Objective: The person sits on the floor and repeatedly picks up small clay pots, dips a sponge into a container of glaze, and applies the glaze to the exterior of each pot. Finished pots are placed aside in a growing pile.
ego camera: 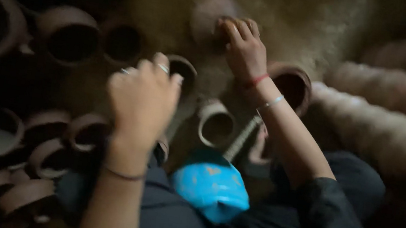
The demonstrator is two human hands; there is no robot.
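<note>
**Right hand pressing on a clay pot at the far end of the cluster**

The right hand is reaching forward, and its fingers are curling over the near side of a rounded clay pot, which is lying just beyond and to the left of the fingertips. The fingers are bent and touching the pot's surface; whether they are actually gripping it or only resting on it cannot be told through the blur. The pot is showing its rounded side, with no mouth in view, so its long axis cannot be read.

The left hand is hanging nearer the person than that pot and to its left, fingers loosely curled toward a fist; whether anything is inside them cannot be told. The right hand is clearly the nearer one to the pot.

Other open-mouthed pots are crowding in nearer than the held pot: one just right of the right wrist, one small pot below it, and a dark group far to the left. Beyond the held pot, a sandy, straw-coloured ground is lying bare. A blue plastic object is resting on the person's lap, well nearer than the pot.
</note>
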